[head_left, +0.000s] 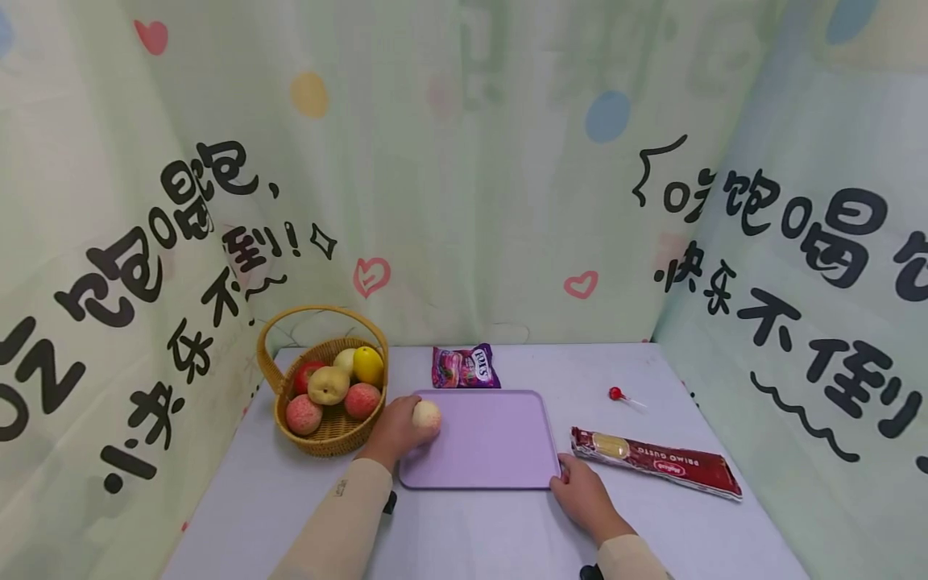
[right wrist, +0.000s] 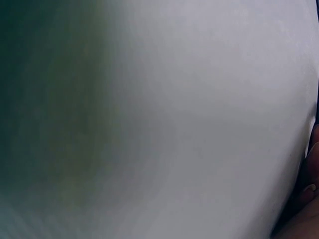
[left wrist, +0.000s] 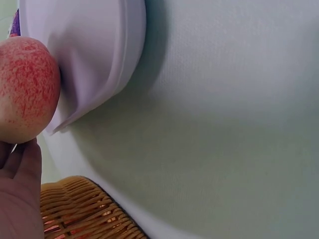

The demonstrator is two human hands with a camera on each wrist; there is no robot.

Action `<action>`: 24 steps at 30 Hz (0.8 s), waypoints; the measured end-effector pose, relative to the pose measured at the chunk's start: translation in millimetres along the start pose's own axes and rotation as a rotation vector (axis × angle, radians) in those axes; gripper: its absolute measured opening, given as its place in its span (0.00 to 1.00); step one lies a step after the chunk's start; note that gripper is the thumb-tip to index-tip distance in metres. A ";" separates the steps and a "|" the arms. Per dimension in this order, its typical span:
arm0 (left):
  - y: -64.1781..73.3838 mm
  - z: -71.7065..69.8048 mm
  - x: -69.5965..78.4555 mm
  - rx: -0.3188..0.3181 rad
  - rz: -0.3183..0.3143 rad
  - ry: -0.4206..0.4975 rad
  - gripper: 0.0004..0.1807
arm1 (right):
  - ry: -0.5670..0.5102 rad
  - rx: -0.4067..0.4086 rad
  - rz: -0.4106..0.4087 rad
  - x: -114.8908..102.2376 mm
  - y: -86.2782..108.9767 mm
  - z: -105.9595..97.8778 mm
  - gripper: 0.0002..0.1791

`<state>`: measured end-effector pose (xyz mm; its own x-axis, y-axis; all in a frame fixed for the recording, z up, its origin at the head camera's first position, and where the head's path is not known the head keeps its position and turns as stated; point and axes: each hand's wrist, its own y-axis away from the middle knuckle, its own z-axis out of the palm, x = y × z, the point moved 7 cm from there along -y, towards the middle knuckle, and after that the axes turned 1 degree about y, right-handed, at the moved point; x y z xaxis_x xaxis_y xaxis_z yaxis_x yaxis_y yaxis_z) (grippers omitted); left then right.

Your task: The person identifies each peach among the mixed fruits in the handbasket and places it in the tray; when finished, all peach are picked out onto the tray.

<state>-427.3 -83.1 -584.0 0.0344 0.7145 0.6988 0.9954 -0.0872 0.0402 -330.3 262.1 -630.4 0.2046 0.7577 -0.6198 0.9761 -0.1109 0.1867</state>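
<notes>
My left hand (head_left: 392,431) holds a pale peach with a red blush (left wrist: 27,89) over the left edge of a light purple tray (head_left: 493,443). In the left wrist view its fingers (left wrist: 29,164) lie against the peach's lower side, and the tray's raised rim is right behind. At the tray's lower right corner, my right hand (head_left: 582,493) grips the rim with thumb and curled fingers. Only a sliver of that hand shows in the right wrist view, at the right edge.
A wicker basket (head_left: 329,445) of fruit with a tall handle stands left of the tray. Behind the tray lies a purple snack bag (head_left: 464,367). To the right are a long red biscuit pack (head_left: 660,462) and a red lollipop (head_left: 616,393). Printed curtains enclose the table.
</notes>
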 end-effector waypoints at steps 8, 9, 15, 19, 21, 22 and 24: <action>6.6 -10.6 11.0 0.034 0.084 0.025 0.38 | -0.007 0.008 -0.019 -1.0 1.2 -1.6 0.33; 7.3 -11.4 12.0 0.035 0.091 0.019 0.37 | -0.007 0.009 -0.021 -0.8 1.3 -1.7 0.33; 13.4 -17.0 14.3 0.024 0.106 -0.005 0.35 | -0.003 0.010 -0.035 -0.6 0.9 -0.2 0.33; 17.1 -21.3 17.5 -0.009 0.107 0.019 0.35 | -0.007 0.009 -0.026 1.1 0.4 -0.7 0.33; 18.7 -24.5 18.4 -0.014 0.098 0.016 0.36 | -0.005 0.006 -0.025 1.2 0.1 -0.4 0.33; 19.4 -26.1 18.8 -0.015 0.096 0.013 0.35 | -0.004 0.005 -0.025 1.1 -0.1 -0.2 0.33; 20.6 -29.2 20.9 -0.005 0.111 -0.006 0.34 | -0.004 0.001 -0.023 1.2 -0.3 -0.2 0.33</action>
<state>-408.7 -90.3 -547.7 0.1446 0.7048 0.6945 0.9850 -0.1692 -0.0333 -330.4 263.2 -631.1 0.1824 0.7574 -0.6270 0.9806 -0.0939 0.1718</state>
